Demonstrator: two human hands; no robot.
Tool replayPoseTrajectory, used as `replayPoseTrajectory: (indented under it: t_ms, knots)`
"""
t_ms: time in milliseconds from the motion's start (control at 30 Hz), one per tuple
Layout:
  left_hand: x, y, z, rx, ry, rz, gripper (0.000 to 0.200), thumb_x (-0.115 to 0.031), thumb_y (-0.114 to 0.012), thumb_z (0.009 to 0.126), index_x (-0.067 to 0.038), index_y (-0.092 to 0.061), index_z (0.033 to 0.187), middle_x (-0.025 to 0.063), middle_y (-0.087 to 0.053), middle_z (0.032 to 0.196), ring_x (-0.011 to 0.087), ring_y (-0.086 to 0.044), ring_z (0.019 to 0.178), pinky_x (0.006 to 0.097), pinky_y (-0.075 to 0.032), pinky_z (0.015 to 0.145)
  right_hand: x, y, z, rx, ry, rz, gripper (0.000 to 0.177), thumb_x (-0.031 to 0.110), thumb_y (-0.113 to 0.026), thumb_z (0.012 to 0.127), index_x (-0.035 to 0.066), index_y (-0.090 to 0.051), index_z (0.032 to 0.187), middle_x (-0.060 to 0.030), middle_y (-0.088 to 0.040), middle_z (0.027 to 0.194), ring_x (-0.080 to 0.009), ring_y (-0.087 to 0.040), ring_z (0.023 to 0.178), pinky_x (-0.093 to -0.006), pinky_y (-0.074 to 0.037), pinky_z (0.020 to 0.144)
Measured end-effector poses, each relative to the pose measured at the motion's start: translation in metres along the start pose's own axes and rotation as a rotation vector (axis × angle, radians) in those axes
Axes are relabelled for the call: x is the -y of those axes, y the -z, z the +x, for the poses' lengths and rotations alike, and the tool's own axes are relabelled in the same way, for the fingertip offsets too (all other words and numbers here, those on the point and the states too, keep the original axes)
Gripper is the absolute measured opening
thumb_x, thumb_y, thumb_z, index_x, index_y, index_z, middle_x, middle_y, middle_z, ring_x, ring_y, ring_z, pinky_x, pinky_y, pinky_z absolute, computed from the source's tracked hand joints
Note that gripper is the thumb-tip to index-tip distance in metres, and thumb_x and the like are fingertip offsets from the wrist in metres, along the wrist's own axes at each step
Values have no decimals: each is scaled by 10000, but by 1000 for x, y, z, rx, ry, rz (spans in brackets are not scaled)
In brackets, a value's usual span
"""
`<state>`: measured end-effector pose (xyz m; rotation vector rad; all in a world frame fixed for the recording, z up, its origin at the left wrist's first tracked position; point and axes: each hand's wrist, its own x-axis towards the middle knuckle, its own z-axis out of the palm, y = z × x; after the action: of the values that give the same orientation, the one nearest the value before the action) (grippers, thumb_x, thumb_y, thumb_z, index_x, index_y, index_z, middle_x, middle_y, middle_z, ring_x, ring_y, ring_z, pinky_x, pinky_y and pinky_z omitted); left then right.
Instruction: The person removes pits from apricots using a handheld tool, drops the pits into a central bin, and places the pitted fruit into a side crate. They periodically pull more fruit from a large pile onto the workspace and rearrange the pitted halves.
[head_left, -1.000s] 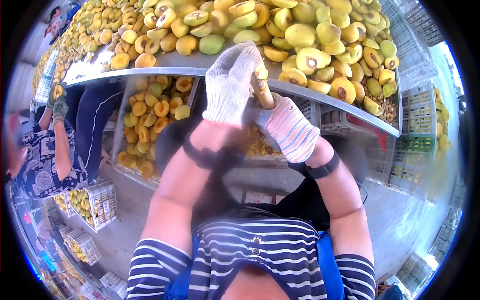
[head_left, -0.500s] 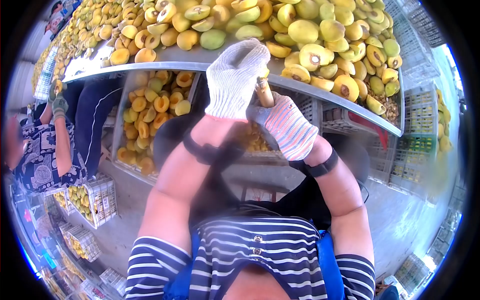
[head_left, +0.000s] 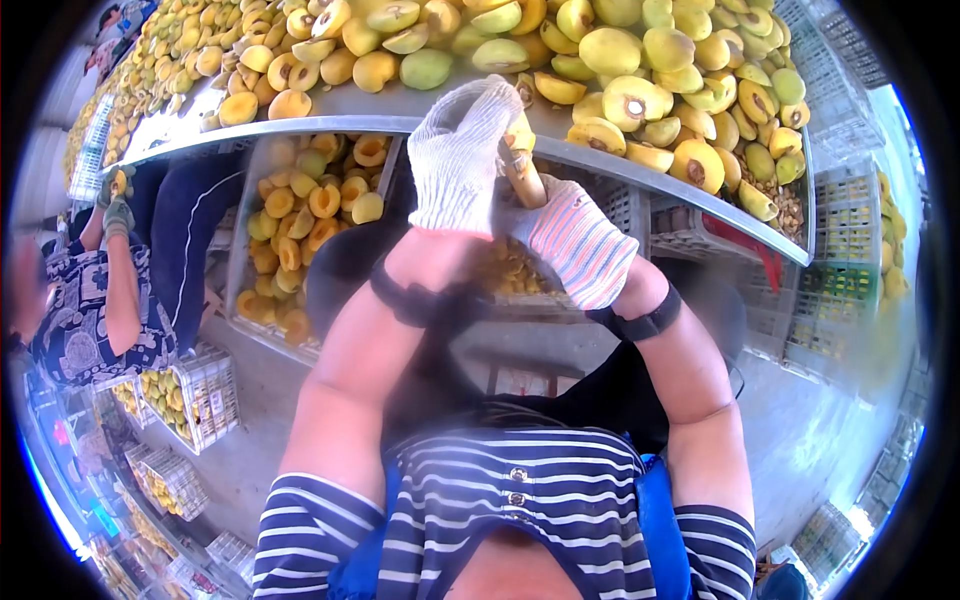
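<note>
My left hand, in a white knit glove, is closed around a yellow apricot piece, mostly covered by the fingers. My right hand, in a striped knit glove, grips a tool with a light wooden handle. The handle's upper end meets the fruit, and its working tip cannot be seen. Both hands are at the near edge of a metal table. Beyond them lies a heap of halved apricots, several with pits showing.
Under the table, a crate of pitted apricot halves stands to the left. White crates are below on the right, beside a red strip. A co-worker sits at the left, with a crate of fruit nearby on the floor.
My left hand has turned slightly, so more of the yellow fruit shows beside the handle. The handle leans a little more to the left. The view has shifted slightly.
</note>
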<state>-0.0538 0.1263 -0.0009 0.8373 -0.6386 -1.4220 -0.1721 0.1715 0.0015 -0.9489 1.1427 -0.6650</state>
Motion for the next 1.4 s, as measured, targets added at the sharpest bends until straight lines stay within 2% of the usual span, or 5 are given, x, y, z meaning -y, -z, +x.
replayPoseTrajectory:
  t_ms: [233,333,500,1000,1400]
  knots:
    - [-17,0,3,195,-67,546,253,-153,-702,849,5,-664,1043,79,-680,898,158,-647,778,272,-531,702,-33,21,22,80,602,-670,195,145,-687,825,26,-642,972,-19,-641,791,-85,-580,689,-235,-466,610]
    - [-11,9,6,388,-533,921,271,-191,-692,844,-44,-675,1071,98,-687,991,207,-666,886,313,-540,762,-1,10,7,10,-42,-222,194,101,-679,817,20,-636,987,-28,-645,816,-84,-591,732,-239,-476,621]
    - [-14,14,11,501,-520,1107,255,-227,-697,830,-52,-710,1015,111,-686,1044,216,-673,905,297,-529,793,-56,34,31,103,739,-843,208,105,-677,830,21,-652,1019,-50,-662,847,-115,-615,746,-276,-502,629]
    - [-12,-11,1,174,-113,896,333,-227,-754,824,1,-710,1063,59,-718,934,84,-638,780,232,-526,713,-66,28,29,102,880,-862,204,183,-695,847,17,-657,959,-19,-603,658,-92,-528,489,-245,-413,446]
    - [-25,12,13,580,101,740,303,-200,-825,764,-19,-730,988,53,-715,880,101,-649,779,257,-537,737,10,-3,-15,223,-27,31,219,135,-684,832,40,-607,1014,16,-489,593,-78,-437,442,-244,-334,390]
